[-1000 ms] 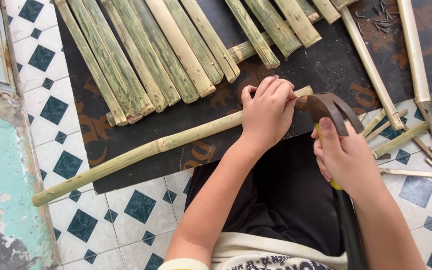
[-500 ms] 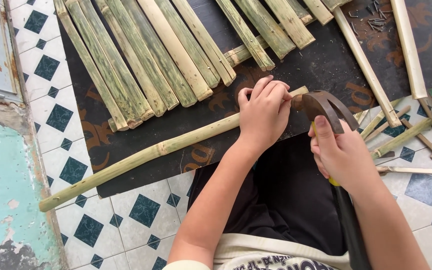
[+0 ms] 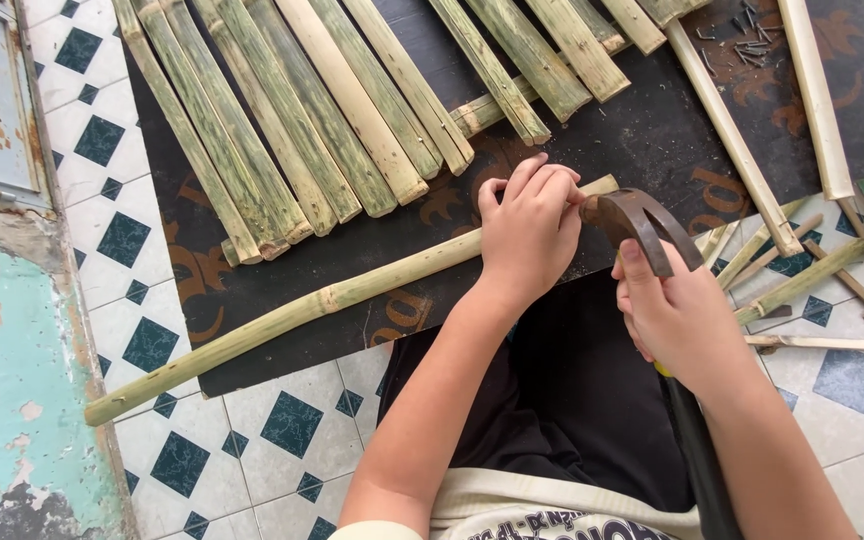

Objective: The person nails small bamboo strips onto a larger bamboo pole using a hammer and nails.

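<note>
The left hand [image 3: 527,225] was curled around the right end of a long, pale green bamboo pole [image 3: 302,310], fingers folded over it and pressing it down onto a black rubber mat with brown ornaments [image 3: 642,130]. The pole lay slantwise across the mat, its far end reaching out onto the white floor tiles with dark blue diamonds [image 3: 292,425]. The right hand [image 3: 682,320] was closed around the handle of a curved, rusty brown metal blade [image 3: 642,225], whose tip sat right at the pole's end, beside the left fingers. Above the pole, a row of split green bamboo slats [image 3: 292,130] lay side by side on the mat. Thin bamboo strips [image 3: 802,285] were scattered on the tiles to the right.
</note>
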